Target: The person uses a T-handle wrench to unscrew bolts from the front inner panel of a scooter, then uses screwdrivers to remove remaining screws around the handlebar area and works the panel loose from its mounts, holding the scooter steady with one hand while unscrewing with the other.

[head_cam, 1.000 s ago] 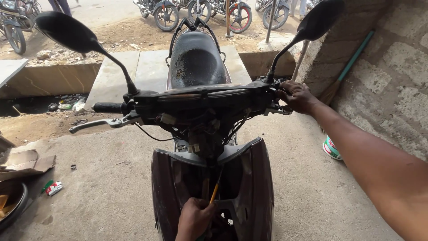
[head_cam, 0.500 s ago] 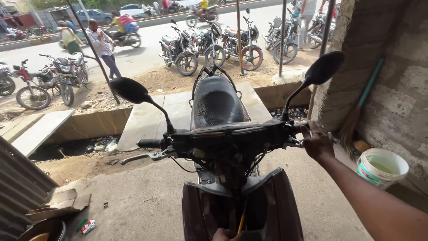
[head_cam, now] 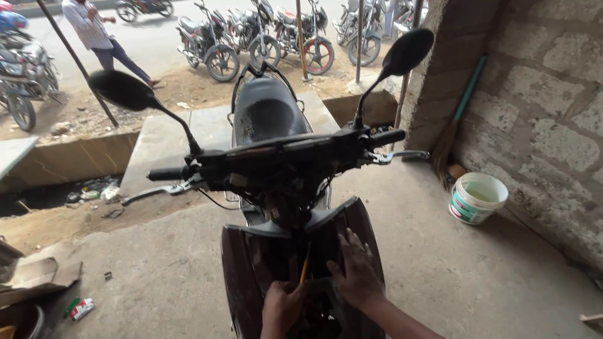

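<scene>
- The dark brown scooter with its front cover stripped off (head_cam: 282, 188) stands on the grey concrete floor (head_cam: 440, 263), nose toward the camera; it is the landmark for everything below.
- At the scooter's open front, the left hand (head_cam: 282, 307) is closed around a slim yellow-handled screwdriver (head_cam: 304, 270), whose shaft runs up into the exposed cavity between the two brown leg-shield halves.
- The right hand (head_cam: 358, 273) lies open and flat, fingers spread, on the right half of the brown plastic leg-shield panel (head_cam: 355, 226), just beside the screwdriver.
- Handling, as a judgement: the panel is thin moulded plastic, light and a little springy, likely to crack at its tabs if twisted; a flat palm or a hold on its rim suits it better than a pinch at a corner. The screwdriver is light and stiff, best held at the handle.
- The scooter itself is heavy and would shift only by its black handlebar grips (head_cam: 166, 174).
- Looks: dusty black seat (head_cam: 267, 113), two round black mirrors (head_cam: 119, 90) on thin stalks, silver brake levers, loose wiring showing under the bars.
- Right of the scooter, a white and green plastic bucket (head_cam: 477, 198) sits near a grey block wall (head_cam: 546, 113) with a green-handled broom (head_cam: 461, 116) leaning on it.
- Behind the scooter, parked motorcycles (head_cam: 251, 37) and a walking person (head_cam: 94, 31).
</scene>
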